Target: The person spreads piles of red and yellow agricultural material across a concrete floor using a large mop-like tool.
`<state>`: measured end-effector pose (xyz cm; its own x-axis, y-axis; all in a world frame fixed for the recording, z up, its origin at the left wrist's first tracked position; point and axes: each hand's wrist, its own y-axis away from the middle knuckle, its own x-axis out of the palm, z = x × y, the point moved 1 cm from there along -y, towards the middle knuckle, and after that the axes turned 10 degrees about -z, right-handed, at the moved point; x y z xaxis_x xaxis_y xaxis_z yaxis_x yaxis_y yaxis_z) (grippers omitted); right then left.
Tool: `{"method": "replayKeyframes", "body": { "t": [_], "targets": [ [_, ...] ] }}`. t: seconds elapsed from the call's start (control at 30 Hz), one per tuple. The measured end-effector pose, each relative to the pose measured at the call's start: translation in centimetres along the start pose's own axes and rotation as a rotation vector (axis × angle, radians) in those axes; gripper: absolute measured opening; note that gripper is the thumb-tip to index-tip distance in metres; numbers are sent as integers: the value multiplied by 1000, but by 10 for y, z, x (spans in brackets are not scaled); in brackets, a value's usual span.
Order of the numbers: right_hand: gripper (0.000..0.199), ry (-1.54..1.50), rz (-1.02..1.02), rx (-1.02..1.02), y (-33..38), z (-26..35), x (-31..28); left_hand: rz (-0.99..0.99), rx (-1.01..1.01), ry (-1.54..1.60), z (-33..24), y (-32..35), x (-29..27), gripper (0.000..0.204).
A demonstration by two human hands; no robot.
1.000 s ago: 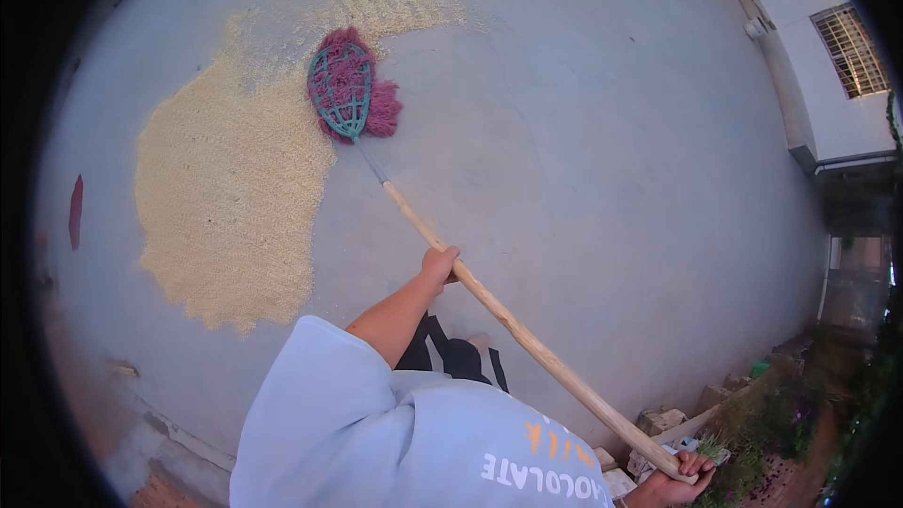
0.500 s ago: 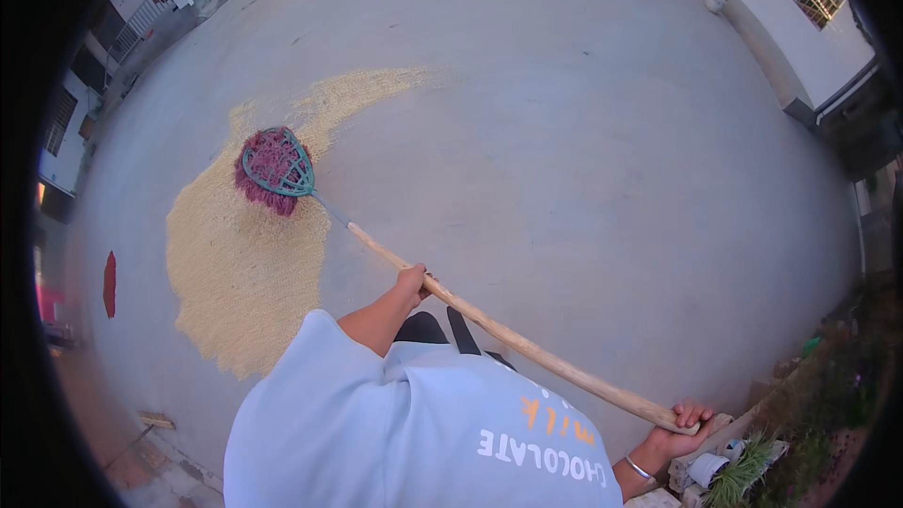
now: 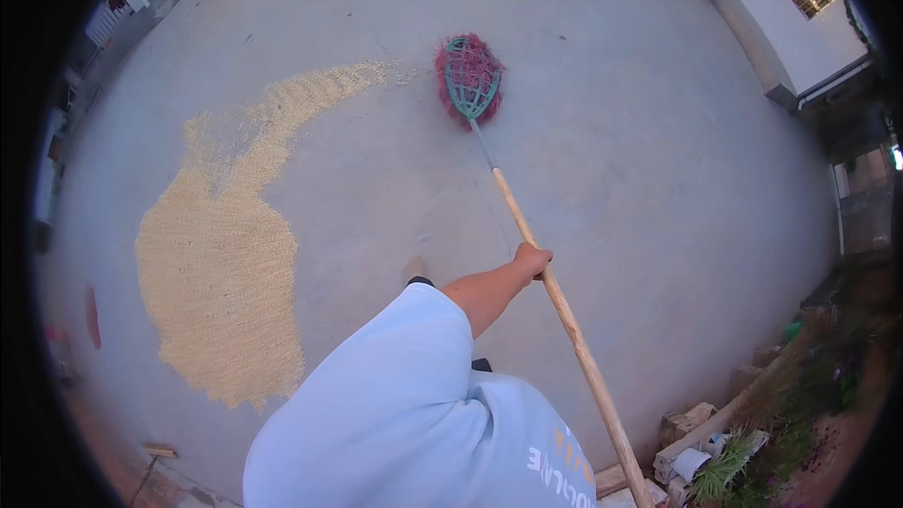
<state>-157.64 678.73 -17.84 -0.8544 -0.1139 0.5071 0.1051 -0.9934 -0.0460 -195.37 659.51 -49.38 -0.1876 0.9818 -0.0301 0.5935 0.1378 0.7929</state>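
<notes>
My left hand [image 3: 532, 260] is closed around the middle of a long wooden broom handle [image 3: 574, 339]. The arm reaches out from a light blue sleeve [image 3: 376, 395]. The handle runs up and left to a broom head [image 3: 469, 77] with red bristles and a green plastic frame, which rests on bare grey concrete [image 3: 611, 132]. A yellow spread of grain [image 3: 221, 273] lies on the ground to the left, with a thin trail curving up toward the broom head. The handle's lower end leaves the picture at the bottom edge. My right hand is out of sight.
White building walls [image 3: 781, 9] stand at the upper right. Stone blocks, a pot and green plants [image 3: 724, 461] line the yard's lower right edge. A small red object [image 3: 91, 315] lies at the far left.
The broom head has swung from the grain patch to the right onto bare concrete. My right hand, seen earlier at the handle's end, has dropped out of the picture.
</notes>
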Motion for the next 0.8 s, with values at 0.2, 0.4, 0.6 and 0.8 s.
{"method": "replayKeyframes", "body": {
  "t": [0.2, 0.4, 0.6, 0.8],
  "targets": [
    [17, 73, 155, 19, 47, -38, 116, 55, -58, 39, -54, -85, -56, 28],
    [21, -28, 544, 230, 84, -97, 269, -47, -102, 358, -109, -119, -175, 29],
    [18, 312, 645, 279, 49, -151, 332, -268, -132, 560, -80, -97, -250, 27],
    [22, 189, 648, 416, 45, -218, 343, -477, -208, 587, -15, -83, -296, 25]
  ]
}}
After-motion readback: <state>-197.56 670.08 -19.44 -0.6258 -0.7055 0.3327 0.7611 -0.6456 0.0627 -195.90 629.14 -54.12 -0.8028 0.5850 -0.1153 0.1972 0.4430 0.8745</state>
